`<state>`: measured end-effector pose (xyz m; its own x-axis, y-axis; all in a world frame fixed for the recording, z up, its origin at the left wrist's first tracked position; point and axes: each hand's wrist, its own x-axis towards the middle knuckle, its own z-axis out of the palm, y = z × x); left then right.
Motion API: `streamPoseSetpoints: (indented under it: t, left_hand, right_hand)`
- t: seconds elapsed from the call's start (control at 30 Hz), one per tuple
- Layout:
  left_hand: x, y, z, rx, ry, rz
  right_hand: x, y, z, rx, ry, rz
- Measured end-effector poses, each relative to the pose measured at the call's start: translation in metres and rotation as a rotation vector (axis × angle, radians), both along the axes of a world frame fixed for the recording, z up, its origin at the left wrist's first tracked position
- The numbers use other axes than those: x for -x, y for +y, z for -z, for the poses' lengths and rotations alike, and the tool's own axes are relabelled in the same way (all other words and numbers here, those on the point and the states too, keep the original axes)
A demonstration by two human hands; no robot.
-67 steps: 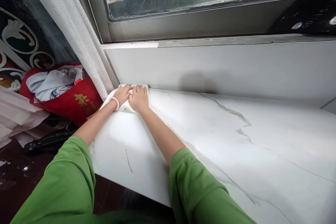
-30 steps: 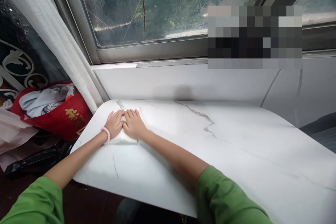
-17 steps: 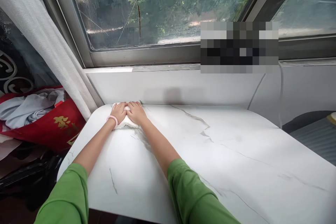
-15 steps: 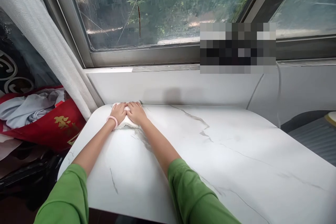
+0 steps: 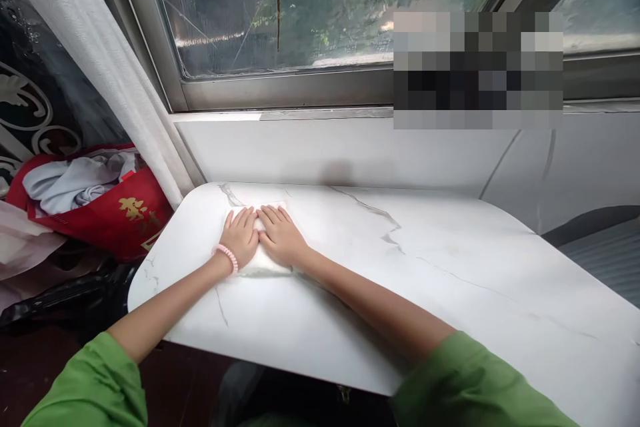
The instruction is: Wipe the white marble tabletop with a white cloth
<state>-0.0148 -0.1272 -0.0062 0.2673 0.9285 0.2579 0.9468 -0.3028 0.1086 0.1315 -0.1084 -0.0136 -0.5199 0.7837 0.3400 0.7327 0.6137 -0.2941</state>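
Observation:
Both my hands lie flat, side by side, on a folded white cloth [image 5: 260,265] near the left end of a white marble tabletop [image 5: 400,280]. My left hand [image 5: 241,239], with a pink bead bracelet at the wrist, presses the cloth's left half with its fingers stretched out. My right hand [image 5: 281,235] covers the right half, fingers also extended and touching the left hand. The cloth sits a little way in from the back wall. Green sleeves cover both my upper arms.
A window [image 5: 320,7] with a metal frame runs behind the table above a white sill wall. A white curtain [image 5: 115,73] hangs at the left. A red bag [image 5: 125,213] stuffed with pale clothes stands on the floor to the left. A dark grey seat [image 5: 600,247] shows at the right.
Both hands have slid the cloth back toward me from the table's far left corner by the wall. The hands stay flat on it throughout.

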Motion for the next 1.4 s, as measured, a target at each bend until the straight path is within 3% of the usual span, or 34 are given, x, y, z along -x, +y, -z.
streamPoseSetpoints:
  t: [0.27,0.37,0.43,0.5,0.6,0.83,0.97,1.07,1.17,1.4]
  left_hand:
    - [-0.034,-0.112,0.000,-0.057,0.023,0.161]
    - [-0.042,-0.131,-0.002,-0.065,0.035,0.192]
    - [-0.044,-0.132,-0.003,-0.062,0.049,0.198]
    - [-0.045,-0.122,-0.003,-0.049,0.058,0.199]
    - [-0.046,-0.086,-0.003,-0.015,0.056,0.181]
    - [-0.067,0.054,-0.006,0.052,-0.006,0.080]
    - [-0.082,0.110,-0.007,0.019,-0.069,0.061]
    - [-0.087,0.128,-0.006,0.023,-0.079,0.094]
    - [-0.086,0.130,-0.004,0.028,-0.076,0.109]
    - [-0.087,0.102,-0.003,0.065,-0.041,0.089]
  right_hand:
    - [-0.044,-0.112,0.005,-0.022,0.015,-0.031]
    - [-0.056,-0.132,0.005,-0.017,0.006,-0.060]
    - [-0.058,-0.132,0.004,0.004,-0.024,-0.072]
    - [-0.056,-0.120,0.003,0.038,-0.047,-0.061]
    - [-0.048,-0.084,-0.001,0.116,-0.050,0.002]
    - [-0.050,0.044,-0.004,0.084,0.080,0.176]
    - [-0.061,0.092,0.001,0.045,0.138,0.234]
    - [-0.064,0.104,0.004,0.027,0.155,0.282]
    - [-0.065,0.104,0.005,0.015,0.138,0.286]
    - [-0.067,0.076,0.001,0.066,0.077,0.302]
